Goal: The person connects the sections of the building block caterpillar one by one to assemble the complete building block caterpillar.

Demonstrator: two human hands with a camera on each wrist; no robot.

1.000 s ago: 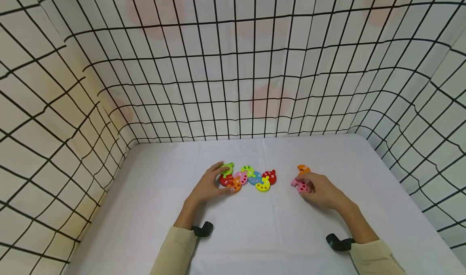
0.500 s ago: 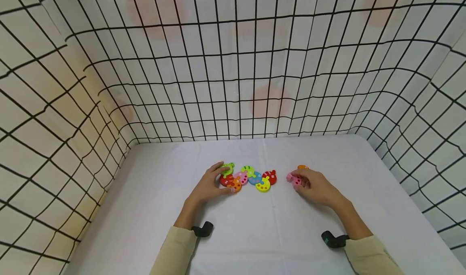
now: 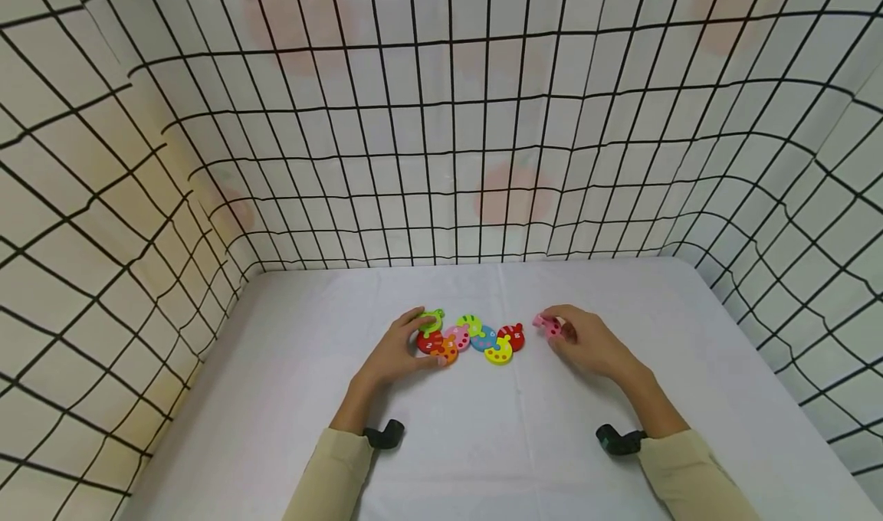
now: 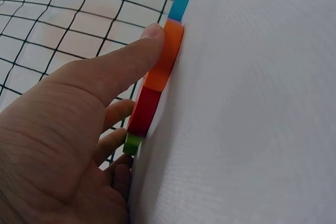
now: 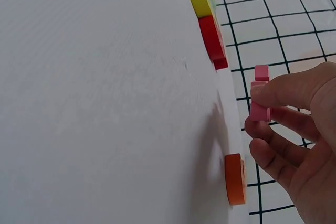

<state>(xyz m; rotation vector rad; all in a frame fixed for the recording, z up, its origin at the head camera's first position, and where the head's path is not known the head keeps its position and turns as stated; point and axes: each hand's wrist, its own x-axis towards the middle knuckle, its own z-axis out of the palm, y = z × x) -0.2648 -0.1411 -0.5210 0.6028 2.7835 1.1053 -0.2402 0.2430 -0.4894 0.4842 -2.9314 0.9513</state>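
Observation:
A chain of round, numbered, ladybird-like puzzle pieces lies on the white table, interlocked in a wavy line. My left hand (image 3: 395, 352) holds its left end, thumb on the edge of the orange piece (image 4: 167, 56) and fingers at the green head piece (image 3: 431, 322); the red piece (image 4: 145, 111) lies between them. My right hand (image 3: 589, 342) pinches a pink spotted piece (image 3: 549, 326) between thumb and fingers, raised off the table and apart from the chain. The chain's right end is a red piece (image 3: 510, 335), beside a yellow piece (image 3: 498, 351).
A loose orange piece (image 5: 234, 179) lies on the table (image 3: 469, 444) near my right hand; in the head view the hand hides it. A black wire grid (image 3: 451, 130) backed with white cloth surrounds the table's back and sides.
My right hand has moved left with the pink piece, away from the loose orange piece and closer to the chain's red end. The left hand and the chain have stayed put.

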